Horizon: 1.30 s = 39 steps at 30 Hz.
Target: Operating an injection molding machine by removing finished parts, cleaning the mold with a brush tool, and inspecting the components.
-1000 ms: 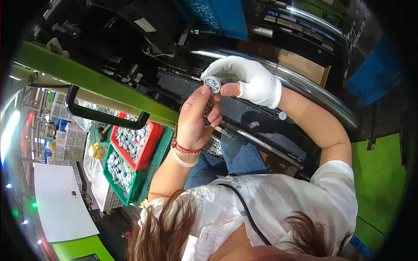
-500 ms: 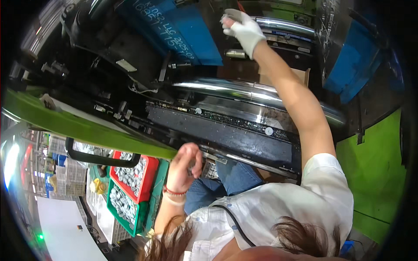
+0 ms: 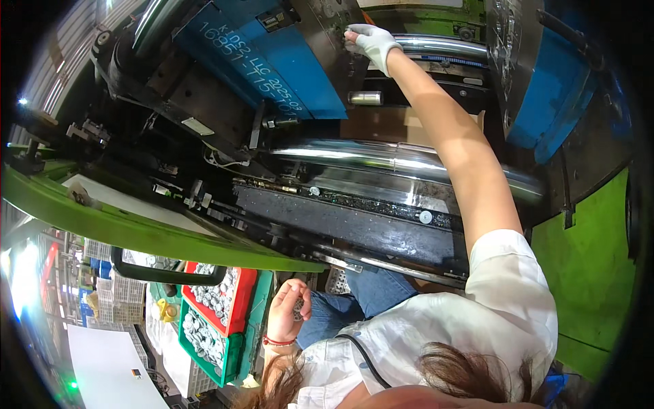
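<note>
My right hand, in a white glove with bare fingertips, reaches far into the machine. Its fingers are bent together at the dark metal mould face beside the blue mould block. Whatever they pinch, if anything, is too small to make out. Close to my body, my bare left hand is curled around small grey parts, only partly visible between thumb and fingers. A red bracelet circles that wrist.
Polished bars cross below my right arm. A green machine door with a black handle stands at left. Beyond it are a red bin and a green bin of small grey parts. Another blue block stands at right.
My right hand has shifted slightly left, up to the mould face, its fingers drawn in. My left hand has dropped away from the door edge toward my body, still closed. The view has tilted slightly.
</note>
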{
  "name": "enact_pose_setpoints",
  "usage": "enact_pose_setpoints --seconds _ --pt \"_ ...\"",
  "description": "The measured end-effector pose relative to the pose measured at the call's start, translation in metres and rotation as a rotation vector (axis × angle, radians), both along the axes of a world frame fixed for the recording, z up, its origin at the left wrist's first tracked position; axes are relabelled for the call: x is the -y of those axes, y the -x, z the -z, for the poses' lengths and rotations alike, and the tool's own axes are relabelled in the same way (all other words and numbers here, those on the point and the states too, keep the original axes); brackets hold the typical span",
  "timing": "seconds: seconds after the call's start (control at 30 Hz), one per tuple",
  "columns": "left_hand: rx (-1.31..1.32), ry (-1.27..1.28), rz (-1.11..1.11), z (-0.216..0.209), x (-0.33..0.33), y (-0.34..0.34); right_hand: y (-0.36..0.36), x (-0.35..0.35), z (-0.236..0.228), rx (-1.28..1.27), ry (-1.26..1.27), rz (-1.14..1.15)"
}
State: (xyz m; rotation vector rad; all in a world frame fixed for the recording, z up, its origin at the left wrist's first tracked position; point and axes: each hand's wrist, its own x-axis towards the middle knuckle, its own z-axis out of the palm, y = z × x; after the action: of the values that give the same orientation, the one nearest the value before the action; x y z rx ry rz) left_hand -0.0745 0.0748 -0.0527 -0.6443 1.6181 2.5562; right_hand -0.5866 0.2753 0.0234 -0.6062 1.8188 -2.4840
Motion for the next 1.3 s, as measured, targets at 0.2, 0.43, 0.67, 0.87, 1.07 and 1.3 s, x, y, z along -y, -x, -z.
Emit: enact_pose_setpoints --seconds 0.2,0.43,0.67,0.87,1.07,1.3 --pt "-0.01 0.018 0.007 0.001 0.001 0.004 0.004 0.003 0.001 0.049 0.086 0.011" --pt "-0.015 0.009 0.004 0.008 0.001 0.002 0.003 0.002 -0.002 -0.021 0.015 0.014" --pt "0.013 -0.022 -0.011 0.011 0.002 0.001 0.001 0.009 -0.008 -0.097 -0.157 0.164" --pt "0.007 -0.034 0.01 0.015 0.002 0.002 0.018 0.022 0.006 -0.382 -0.325 0.477" --pt "0.009 -0.003 0.018 0.017 0.004 0.002 0.016 0.025 0.004 -0.314 -0.366 0.487" --pt "-0.005 -0.018 0.132 0.01 -0.012 0.017 -0.033 0.008 0.012 -0.547 -0.982 0.446"
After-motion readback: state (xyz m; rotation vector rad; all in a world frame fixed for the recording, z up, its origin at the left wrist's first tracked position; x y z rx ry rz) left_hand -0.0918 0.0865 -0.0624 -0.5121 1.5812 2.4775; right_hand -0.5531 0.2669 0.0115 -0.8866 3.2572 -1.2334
